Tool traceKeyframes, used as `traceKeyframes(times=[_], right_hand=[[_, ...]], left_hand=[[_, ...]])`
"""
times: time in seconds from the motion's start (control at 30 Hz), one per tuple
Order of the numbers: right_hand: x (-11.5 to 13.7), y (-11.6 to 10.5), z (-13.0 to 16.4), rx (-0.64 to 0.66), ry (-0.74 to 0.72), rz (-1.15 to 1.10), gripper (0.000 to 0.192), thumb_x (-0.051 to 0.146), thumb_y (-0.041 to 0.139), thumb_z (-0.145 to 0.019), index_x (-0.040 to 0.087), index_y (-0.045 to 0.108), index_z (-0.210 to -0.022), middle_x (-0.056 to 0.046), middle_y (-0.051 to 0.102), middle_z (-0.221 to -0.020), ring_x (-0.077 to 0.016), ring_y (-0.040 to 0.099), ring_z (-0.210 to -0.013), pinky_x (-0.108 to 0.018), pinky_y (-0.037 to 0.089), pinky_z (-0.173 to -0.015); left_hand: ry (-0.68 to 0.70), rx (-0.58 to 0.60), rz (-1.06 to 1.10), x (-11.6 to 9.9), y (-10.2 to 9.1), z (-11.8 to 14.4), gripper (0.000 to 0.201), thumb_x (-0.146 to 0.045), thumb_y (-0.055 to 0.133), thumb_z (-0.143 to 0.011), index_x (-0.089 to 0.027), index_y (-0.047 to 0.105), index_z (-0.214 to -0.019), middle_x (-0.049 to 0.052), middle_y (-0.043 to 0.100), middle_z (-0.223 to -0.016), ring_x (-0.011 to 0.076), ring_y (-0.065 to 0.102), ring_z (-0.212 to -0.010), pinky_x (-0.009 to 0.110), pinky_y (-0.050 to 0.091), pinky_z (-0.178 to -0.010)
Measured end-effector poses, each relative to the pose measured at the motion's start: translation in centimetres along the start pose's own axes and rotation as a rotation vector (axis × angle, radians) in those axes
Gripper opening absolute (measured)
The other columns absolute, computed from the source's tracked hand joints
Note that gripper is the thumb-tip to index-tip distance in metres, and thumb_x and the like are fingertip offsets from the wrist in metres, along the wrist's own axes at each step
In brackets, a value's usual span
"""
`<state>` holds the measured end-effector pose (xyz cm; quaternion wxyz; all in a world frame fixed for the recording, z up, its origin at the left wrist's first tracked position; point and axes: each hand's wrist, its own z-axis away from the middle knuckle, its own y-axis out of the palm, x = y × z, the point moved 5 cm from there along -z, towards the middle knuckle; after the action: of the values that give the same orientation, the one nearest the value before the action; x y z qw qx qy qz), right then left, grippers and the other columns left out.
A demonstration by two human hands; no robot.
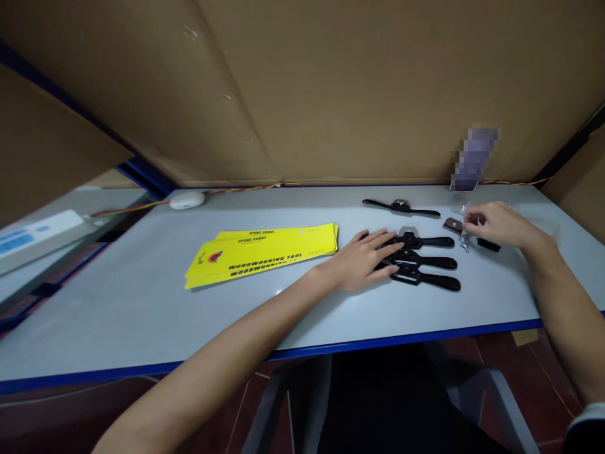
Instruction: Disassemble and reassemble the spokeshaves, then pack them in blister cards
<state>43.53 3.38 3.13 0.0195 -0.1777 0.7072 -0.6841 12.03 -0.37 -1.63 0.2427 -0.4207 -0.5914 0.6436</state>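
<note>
Bench obs., from standing beside the worker.

Left hand [363,260]: lies flat, fingers spread wide, palm down over the left handles of three black spokeshaves [423,260] stacked side by side near the middle of the white table [142,302]. Nothing is gripped; the hand seems to pin the tools so they stay lined up, right handles pointing right.

Right hand [496,224]: further right and slightly farther back, fingers drawn narrow, tips pinched around something small and shiny; what exactly, cannot tell. Just beside it lie a small metal blade [454,224], a loose screw [464,243] and a short black piece [488,244], apparently parts kept within reach of that hand.

A fourth spokeshave [401,206] rests apart, farther back, separate from the grouped three.

Left of the tools: flat yellow packaging sleeves [265,252], fanned in a stack, printed "WOODWORKING TOOL". Far left, a white puck-shaped device [187,200] on a cable by the cardboard wall [331,88].
</note>
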Motion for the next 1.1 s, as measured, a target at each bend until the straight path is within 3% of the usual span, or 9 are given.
traceKeyframes(times=[0.1, 0.27, 0.4, 0.47, 0.53, 0.6, 0.77, 0.97, 1.1], right_hand=[[0.3, 0.3, 0.0, 0.053, 0.016, -0.01, 0.029, 0.047, 0.062, -0.089, 0.026, 0.064, -0.068, 0.002, 0.062, -0.059, -0.0175, 0.051, -0.054, -0.034, 0.036, -0.062], [2.4, -1.1, 0.3, -0.195, -0.009, -0.114, 0.029, 0.048, 0.057, -0.092, 0.027, 0.066, -0.074, 0.002, 0.056, -0.054, -0.0191, 0.048, -0.053, -0.037, 0.035, -0.063], [5.9, 0.1, 0.3, -0.266, -0.111, -0.178, 0.02, 0.043, 0.06, -0.089, 0.027, 0.064, -0.078, 0.002, 0.054, -0.055, -0.0199, 0.052, -0.055, -0.037, 0.04, -0.065], [7.9, 1.2, 0.3, -0.268, -0.21, -0.226, 0.018, 0.038, 0.057, -0.091, 0.027, 0.061, -0.078, -0.001, 0.062, -0.064, -0.0212, 0.058, -0.062, -0.038, 0.045, -0.068], [9.6, 2.2, 0.2, -0.283, -0.325, -0.252, 0.017, 0.035, 0.056, -0.094, 0.026, 0.056, -0.08, -0.008, 0.073, -0.095, -0.0254, 0.068, -0.086, -0.041, 0.051, -0.084], [10.4, 3.2, 0.0, -0.259, -0.372, -0.252, 0.012, 0.034, 0.056, -0.095, 0.025, 0.055, -0.088, -0.014, 0.07, -0.126, -0.0305, 0.067, -0.113, -0.047, 0.05, -0.098], [10.2, 5.0, -0.9, -0.118, -0.323, -0.268, 0.023, 0.036, 0.06, -0.096, 0.026, 0.059, -0.116, -0.012, 0.074, -0.123, -0.0339, 0.068, -0.117, -0.052, 0.052, -0.099], [10.4, 3.5, -0.6, -0.233, -0.361, -0.491, 0.019, 0.035, 0.063, -0.094, 0.026, 0.071, -0.109, -0.007, 0.078, -0.106, -0.0264, 0.074, -0.095, -0.046, 0.059, -0.089], [7.4, 1.1, -0.5, -0.398, -0.173, -0.498, 0.027, 0.039, 0.063, -0.094, 0.025, 0.074, -0.115, -0.008, 0.079, -0.107, -0.0269, 0.073, -0.093, -0.044, 0.06, -0.083]], left_hand=[[-0.01, 0.01, -0.008, 0.0, 0.0, 0.0, 0.064, -0.056, 0.034, -0.111, -0.019, 0.043, -0.163, 0.014, 0.031, -0.173, 0.0355, 0.028, -0.161, 0.06, 0.027, -0.129], [-0.014, 0.025, -0.016, -0.2, -0.1, 0.0, 0.065, -0.056, 0.033, -0.111, -0.019, 0.042, -0.163, 0.014, 0.031, -0.173, 0.035, 0.028, -0.161, 0.06, 0.027, -0.129], [-0.012, 0.015, -0.018, -0.2, -0.2, 0.0, 0.064, -0.056, 0.033, -0.111, -0.019, 0.043, -0.163, 0.015, 0.032, -0.173, 0.0355, 0.029, -0.16, 0.06, 0.028, -0.129], [-0.012, 0.009, -0.02, -0.2, -0.2, 0.0, 0.064, -0.057, 0.033, -0.111, -0.019, 0.043, -0.163, 0.015, 0.033, -0.173, 0.0355, 0.03, -0.16, 0.06, 0.028, -0.128], [-0.01, 0.009, -0.021, -0.1, -0.2, -0.1, 0.064, -0.056, 0.033, -0.111, -0.02, 0.042, -0.163, 0.015, 0.032, -0.173, 0.0357, 0.03, -0.16, 0.061, 0.029, -0.128], [-0.006, 0.013, -0.022, -0.2, -0.2, -0.1, 0.064, -0.056, 0.034, -0.111, -0.019, 0.042, -0.163, 0.015, 0.032, -0.173, 0.0362, 0.03, -0.16, 0.061, 0.029, -0.128], [0.001, 0.016, -0.031, -0.1, -0.2, -0.1, 0.063, -0.055, 0.035, -0.111, -0.018, 0.042, -0.163, 0.016, 0.034, -0.172, 0.0362, 0.029, -0.16, 0.06, 0.029, -0.128], [0.008, 0.003, -0.03, 0.0, -0.1, 0.0, 0.064, -0.056, 0.034, -0.111, -0.019, 0.044, -0.162, 0.016, 0.035, -0.171, 0.0358, 0.031, -0.16, 0.06, 0.03, -0.127], [0.013, -0.005, -0.011, 0.0, -0.2, 0.0, 0.064, -0.056, 0.033, -0.111, -0.019, 0.044, -0.162, 0.016, 0.034, -0.172, 0.0369, 0.031, -0.159, 0.062, 0.03, -0.127]])
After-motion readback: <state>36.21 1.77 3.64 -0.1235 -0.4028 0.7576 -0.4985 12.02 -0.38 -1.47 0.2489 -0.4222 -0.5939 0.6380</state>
